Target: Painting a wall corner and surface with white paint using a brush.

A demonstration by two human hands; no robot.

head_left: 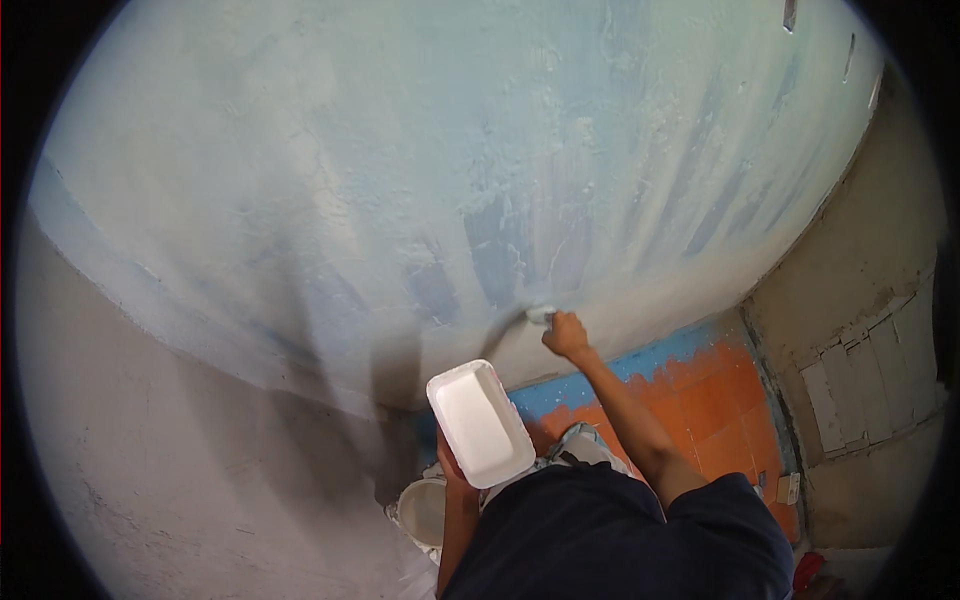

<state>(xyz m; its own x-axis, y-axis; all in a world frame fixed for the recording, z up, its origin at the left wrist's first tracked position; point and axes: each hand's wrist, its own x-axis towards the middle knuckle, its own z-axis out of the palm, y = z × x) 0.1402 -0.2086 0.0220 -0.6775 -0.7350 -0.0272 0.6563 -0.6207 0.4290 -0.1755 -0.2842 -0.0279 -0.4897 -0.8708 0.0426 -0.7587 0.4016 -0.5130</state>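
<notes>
My left hand (447,462) is wrapped around the near left side of a white rectangular tray (529,462), mostly hidden beneath it. White paint seems to coat the inside of the tray. Up and to the right, my right hand (566,336) grips a small paintbrush (540,315) with a pale, paint-covered head. The brush is against or very near the low part of a pale blue wall (400,130); its handle is hidden in my fist. Whitish streaks run over darker blue patches on this wall.
A white bucket (424,512) stands at my lower left. Orange floor tiles (700,400) lie to the right, with a blue-painted strip (545,396) along the wall. A grey wall (130,430) rises on the left, a bare brownish one (860,260) on the right.
</notes>
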